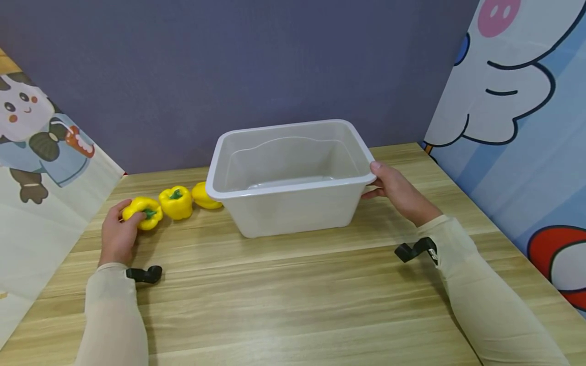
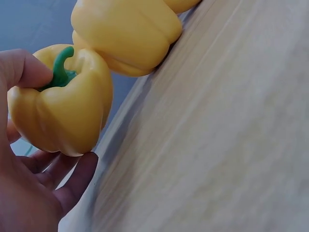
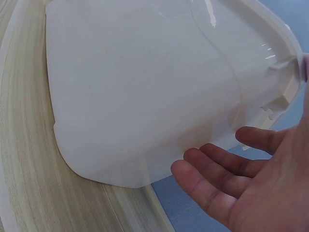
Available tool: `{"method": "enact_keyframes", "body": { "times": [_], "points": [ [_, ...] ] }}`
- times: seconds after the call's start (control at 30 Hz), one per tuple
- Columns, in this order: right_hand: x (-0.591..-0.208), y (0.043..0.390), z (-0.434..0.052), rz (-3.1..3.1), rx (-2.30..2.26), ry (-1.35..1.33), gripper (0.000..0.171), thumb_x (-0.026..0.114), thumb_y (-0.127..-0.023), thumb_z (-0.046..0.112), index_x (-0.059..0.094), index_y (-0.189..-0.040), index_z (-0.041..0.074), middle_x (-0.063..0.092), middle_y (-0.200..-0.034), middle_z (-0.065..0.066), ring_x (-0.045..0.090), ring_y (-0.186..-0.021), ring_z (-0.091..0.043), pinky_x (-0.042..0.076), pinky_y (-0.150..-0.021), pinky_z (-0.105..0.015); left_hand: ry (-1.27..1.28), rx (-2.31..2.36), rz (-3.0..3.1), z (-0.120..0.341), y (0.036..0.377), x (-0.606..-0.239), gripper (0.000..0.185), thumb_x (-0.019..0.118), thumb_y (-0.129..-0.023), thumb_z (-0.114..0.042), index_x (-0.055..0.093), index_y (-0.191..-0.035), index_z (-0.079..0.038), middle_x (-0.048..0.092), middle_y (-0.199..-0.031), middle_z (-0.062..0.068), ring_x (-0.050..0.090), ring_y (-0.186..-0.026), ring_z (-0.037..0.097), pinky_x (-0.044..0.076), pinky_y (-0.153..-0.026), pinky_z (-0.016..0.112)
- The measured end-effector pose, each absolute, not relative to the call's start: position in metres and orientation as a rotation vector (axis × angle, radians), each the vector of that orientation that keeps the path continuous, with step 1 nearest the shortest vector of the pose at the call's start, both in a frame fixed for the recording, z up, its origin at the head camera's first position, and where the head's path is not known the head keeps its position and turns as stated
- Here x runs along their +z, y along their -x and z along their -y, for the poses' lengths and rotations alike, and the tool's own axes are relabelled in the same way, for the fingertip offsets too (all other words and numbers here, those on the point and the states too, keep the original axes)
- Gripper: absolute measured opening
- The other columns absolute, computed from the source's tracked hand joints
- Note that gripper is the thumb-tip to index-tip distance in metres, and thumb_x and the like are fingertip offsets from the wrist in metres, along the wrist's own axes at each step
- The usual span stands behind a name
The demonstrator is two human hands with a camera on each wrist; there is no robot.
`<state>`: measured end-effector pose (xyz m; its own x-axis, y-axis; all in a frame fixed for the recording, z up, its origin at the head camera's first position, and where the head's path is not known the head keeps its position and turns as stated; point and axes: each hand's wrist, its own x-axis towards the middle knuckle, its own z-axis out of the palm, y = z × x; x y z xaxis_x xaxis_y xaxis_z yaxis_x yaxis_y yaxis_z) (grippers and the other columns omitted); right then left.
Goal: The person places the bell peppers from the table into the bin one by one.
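Note:
My left hand [image 1: 120, 231] holds a yellow bell pepper [image 1: 137, 206] at the left of the table, thumb beside its green stem and fingers round its side. The left wrist view shows this pepper [image 2: 72, 106] tilted, with the fingertips under it. Beside it stands a second yellow bell pepper [image 1: 176, 206], and a third [image 1: 204, 197] is partly hidden behind the bin. A white plastic bin [image 1: 293, 211] stands mid-table with its opening up. At its right corner my right hand [image 1: 400, 195] grips the rim, thumb on top and fingers below, against the bin's outer wall [image 3: 130, 96].
The wooden table [image 1: 284, 295] meets a grey-purple wall [image 1: 274, 61] close behind the bin. Cartoon-printed panels flank it on the left [image 1: 50, 132] and right [image 1: 494, 117]. A black camera mount sits on the left wrist [image 1: 144, 274] and another on the right wrist [image 1: 416, 249].

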<state>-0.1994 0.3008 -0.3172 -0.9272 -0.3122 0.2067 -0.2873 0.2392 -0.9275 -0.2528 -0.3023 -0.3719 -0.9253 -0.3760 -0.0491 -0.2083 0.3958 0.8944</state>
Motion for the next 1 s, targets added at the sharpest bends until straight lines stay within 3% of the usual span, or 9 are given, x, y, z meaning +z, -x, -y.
{"method": "enact_keyframes", "body": {
  "times": [0.2,0.4,1.0],
  "points": [
    [-0.3171,0.1994,-0.3012,-2.456,-1.82,0.588,0.066,0.024,-0.109,0.05,0.036,-0.149,-0.002,0.05,-0.135,-0.022,0.059,-0.116,-0.018,0.051,-0.092,-0.057,-0.544,-1.561,2.509,0.3033,0.2517,-0.3728,0.073,0.056,-0.101,-0.041,0.022,-0.161,-0.016,0.022,-0.164,0.011,0.032,-0.132,0.026,0.03,-0.115,0.033],
    [-0.3167,0.1978,-0.3013,-2.463,-1.812,0.589,0.066,0.024,-0.109,0.049,0.037,-0.149,-0.001,0.054,-0.132,-0.014,0.059,-0.116,-0.019,0.051,-0.092,-0.058,-0.615,-1.586,2.475,0.3042,0.2534,-0.3737,0.08,0.057,-0.099,-0.044,0.016,-0.162,-0.015,0.019,-0.165,0.01,0.028,-0.137,0.027,0.028,-0.117,0.036],
    [-0.3168,0.1988,-0.3018,-2.467,-1.811,0.583,0.067,0.024,-0.109,0.051,0.038,-0.148,-0.001,0.055,-0.131,-0.013,0.06,-0.115,-0.019,0.05,-0.092,-0.058,-0.663,-1.621,2.398,0.3028,0.2534,-0.3729,0.077,0.059,-0.099,-0.045,0.021,-0.161,-0.021,0.024,-0.163,0.005,0.032,-0.133,0.019,0.029,-0.115,0.031]
  ]
}}
